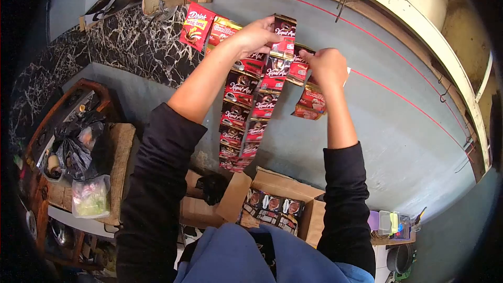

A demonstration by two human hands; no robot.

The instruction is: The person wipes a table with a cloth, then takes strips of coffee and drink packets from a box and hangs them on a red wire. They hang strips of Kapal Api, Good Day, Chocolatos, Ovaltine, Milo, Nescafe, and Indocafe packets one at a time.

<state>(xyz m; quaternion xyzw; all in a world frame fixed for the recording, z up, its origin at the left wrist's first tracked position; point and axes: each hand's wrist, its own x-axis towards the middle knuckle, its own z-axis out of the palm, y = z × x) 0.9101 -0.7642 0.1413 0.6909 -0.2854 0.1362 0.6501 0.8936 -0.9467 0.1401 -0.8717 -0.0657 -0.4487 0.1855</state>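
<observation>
My left hand [255, 37] is closed on the upper part of a long strip of red and black Kapal Api coffee sachets [238, 86], which hangs folded in columns against the wall. My right hand [327, 68] pinches another sachet of the same kind [298, 67] at its top edge, just right of the strip. Below that hand hang orange-red Good Day sachets [310, 99], partly covered by the wrist. Left of my left hand, a red Drink Beng Beng sachet [196, 26] and a yellow-red Good Day sachet [221, 30] hang side by side.
A red string [414, 102] runs along the grey wall under a wooden shelf edge with hooks [340, 10]. Below, an open cardboard box [285, 181] holds dark sachets [272, 203]. A black plastic bag [78, 147] and a clear container [91, 196] stand at left.
</observation>
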